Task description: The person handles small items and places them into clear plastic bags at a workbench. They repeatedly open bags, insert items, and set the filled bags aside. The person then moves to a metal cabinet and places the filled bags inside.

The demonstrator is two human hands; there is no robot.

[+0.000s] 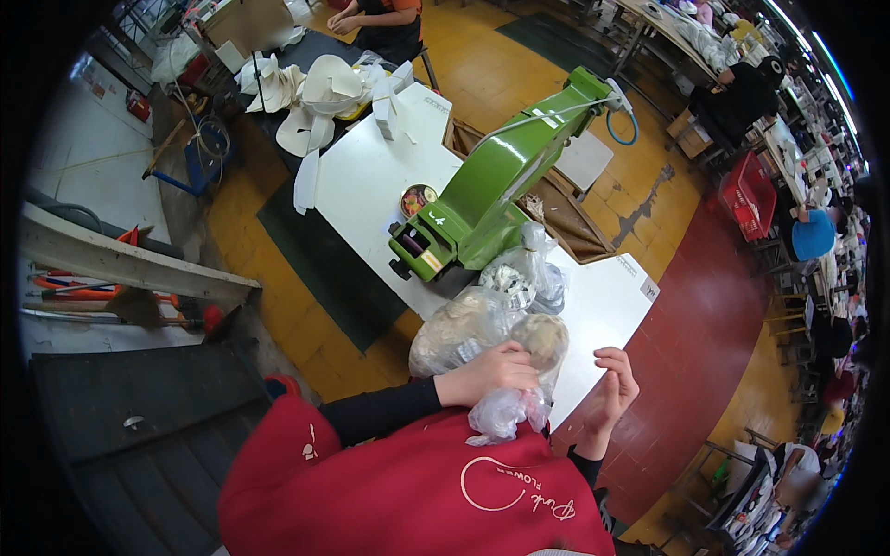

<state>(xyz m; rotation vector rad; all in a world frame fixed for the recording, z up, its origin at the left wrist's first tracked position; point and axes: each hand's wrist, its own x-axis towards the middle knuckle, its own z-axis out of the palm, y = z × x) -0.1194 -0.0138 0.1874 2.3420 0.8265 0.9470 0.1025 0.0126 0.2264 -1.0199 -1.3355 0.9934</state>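
My left hand (491, 375) has its fingers curled on clear plastic bags at the near edge of the white table (357, 208). Pale, cream-coloured pieces show through the large plastic bag (459, 329), but I cannot tell their kind. A rounder, beige bundle (540, 335) in clear plastic lies just beyond my fingertips. Crumpled plastic (501, 412) hangs below the hand, against my red clothing. To the right, my right hand (612, 387) is raised beside the table with fingers apart and nothing in it.
A green press machine (505, 181) rises from the table behind the bags. Near its head stands a small round container (418, 199) of colourful bits. White cut pieces (324, 93) pile up at the far left. A red crate (748, 195) and other workers are to the right.
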